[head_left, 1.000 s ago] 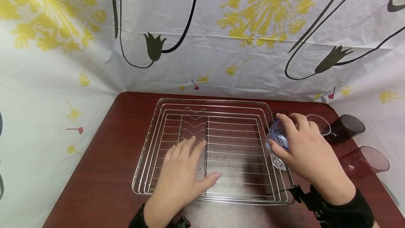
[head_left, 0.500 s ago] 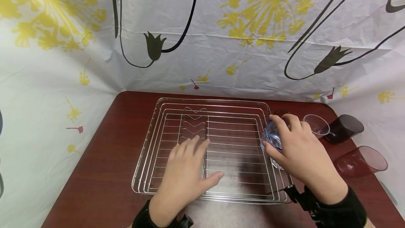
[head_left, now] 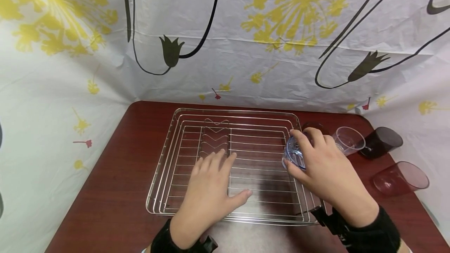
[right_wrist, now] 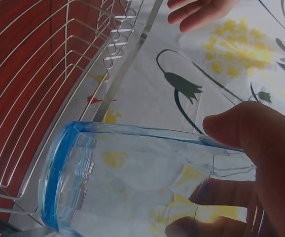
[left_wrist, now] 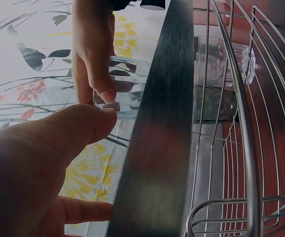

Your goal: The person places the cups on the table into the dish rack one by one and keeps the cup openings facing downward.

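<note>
A clear, blue-tinted drinking glass (head_left: 292,154) is held in my right hand (head_left: 325,169), thumb on one side and fingers on the other. It overlaps the right rim of the wire dish rack (head_left: 260,167) in the head view. From the right wrist, the glass (right_wrist: 132,173) shows its thick blue end towards the rack wires, my fingers gripping near the opposite end. My left hand (head_left: 209,186) hovers over the rack's front left part, fingers spread and holding nothing. In the left wrist view, the right hand (left_wrist: 93,54) pinches the same glass (left_wrist: 127,91).
Right of the rack stand a clear glass (head_left: 349,140), a dark glass (head_left: 382,142) and a reddish glass (head_left: 399,179). Another dark rim (head_left: 316,126) shows behind my right hand. A patterned cloth (head_left: 225,69) hangs behind the reddish-brown table (head_left: 105,182).
My right hand has moved left with the blue-tinted glass, from beside the rack to over its right rim. The left hand has drifted slightly right, still spread.
</note>
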Demonstrator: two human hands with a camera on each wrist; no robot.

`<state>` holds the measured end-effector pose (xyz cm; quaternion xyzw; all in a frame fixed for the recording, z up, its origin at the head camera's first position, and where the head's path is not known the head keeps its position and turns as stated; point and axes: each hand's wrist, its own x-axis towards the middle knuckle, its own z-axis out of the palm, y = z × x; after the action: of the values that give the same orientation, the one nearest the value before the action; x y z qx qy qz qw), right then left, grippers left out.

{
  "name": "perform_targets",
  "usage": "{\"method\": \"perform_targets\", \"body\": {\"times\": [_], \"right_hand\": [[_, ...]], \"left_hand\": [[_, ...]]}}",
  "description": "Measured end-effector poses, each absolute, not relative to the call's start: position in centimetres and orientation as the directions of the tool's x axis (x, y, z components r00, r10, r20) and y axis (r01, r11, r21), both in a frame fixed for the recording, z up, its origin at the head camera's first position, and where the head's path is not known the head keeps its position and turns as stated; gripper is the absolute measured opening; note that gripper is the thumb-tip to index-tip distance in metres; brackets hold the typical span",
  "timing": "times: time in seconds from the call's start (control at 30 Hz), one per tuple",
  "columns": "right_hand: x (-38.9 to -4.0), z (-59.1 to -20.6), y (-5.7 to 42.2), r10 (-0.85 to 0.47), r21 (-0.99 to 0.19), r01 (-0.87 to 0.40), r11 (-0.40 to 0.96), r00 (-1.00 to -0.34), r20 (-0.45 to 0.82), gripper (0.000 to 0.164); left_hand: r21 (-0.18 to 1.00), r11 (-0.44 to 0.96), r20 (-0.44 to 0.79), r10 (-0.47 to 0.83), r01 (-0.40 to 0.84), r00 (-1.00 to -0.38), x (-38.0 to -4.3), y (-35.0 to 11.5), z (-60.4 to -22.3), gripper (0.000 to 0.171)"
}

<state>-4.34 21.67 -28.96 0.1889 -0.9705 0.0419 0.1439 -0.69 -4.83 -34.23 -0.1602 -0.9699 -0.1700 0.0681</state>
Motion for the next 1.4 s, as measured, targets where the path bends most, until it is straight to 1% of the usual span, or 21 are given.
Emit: {"method": "perform_targets", "body": {"times": [0.17, 0.47, 0.83, 1.13, 1.27, 1.4], "right_hand": [[-4.1, -28.8, 21.2, -0.374, -0.026, -0.397, 0.917, -0.882, 0.288, 0.073], [-3.8, -28.8, 20.4, -0.434, -0.008, -0.455, 0.89, -0.854, 0.287, 0.073], [-3.6, -28.4, 19.7, -0.453, -0.016, -0.477, 0.879, -0.844, 0.286, 0.071], [-3.2, -28.4, 19.3, -0.531, -0.027, -0.566, 0.824, -0.788, 0.311, 0.073], [-2.9, -28.5, 19.1, -0.572, -0.037, -0.611, 0.791, -0.758, 0.313, 0.072], [-2.7, -28.4, 18.7, -0.603, -0.04, -0.646, 0.762, -0.731, 0.318, 0.07]], "left_hand": [[0.316, 0.888, 0.164, 0.294, 0.333, -0.941, -0.8, -4.5, -34.1, 0.092], [0.277, 0.896, 0.142, 0.32, 0.348, -0.937, -0.8, -3.7, -33.7, 0.092], [0.271, 0.897, 0.133, 0.324, 0.349, -0.937, -0.9, -3.3, -33.5, 0.091], [0.259, 0.903, 0.104, 0.327, 0.343, -0.939, -1.1, -2.9, -33.7, 0.096], [0.27, 0.9, 0.079, 0.333, 0.341, -0.94, -1.0, -2.8, -33.8, 0.095], [0.27, 0.898, 0.081, 0.338, 0.347, -0.938, -0.8, -2.7, -33.8, 0.093]]}}
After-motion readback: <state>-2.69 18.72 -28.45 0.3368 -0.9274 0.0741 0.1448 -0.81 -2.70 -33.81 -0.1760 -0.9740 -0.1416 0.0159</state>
